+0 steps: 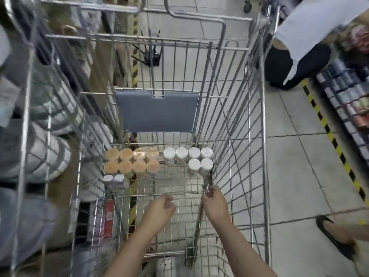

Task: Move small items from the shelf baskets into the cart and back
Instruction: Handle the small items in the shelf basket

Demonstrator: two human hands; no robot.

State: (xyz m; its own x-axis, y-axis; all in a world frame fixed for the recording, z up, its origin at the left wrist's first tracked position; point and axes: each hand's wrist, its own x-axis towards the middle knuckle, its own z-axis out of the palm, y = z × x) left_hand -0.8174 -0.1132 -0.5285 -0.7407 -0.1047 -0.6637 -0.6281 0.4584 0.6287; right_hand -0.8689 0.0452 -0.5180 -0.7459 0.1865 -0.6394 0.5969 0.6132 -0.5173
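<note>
Orange-lidded jars (131,160) packed at cart (263,136) far-left corner, white-lidded jars (191,156) far right. Left hand (159,208) loosely curled, holding nothing. Right hand (214,202) fingers curled; contents unclear. Risk: careless reach topples upright jars, blurred view hampering aim.

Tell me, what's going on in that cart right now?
Left hand loosely curled, empty. Right hand near cart's wire side, grip unclear. Jars grouped at far end. Nothing blocking.
</note>
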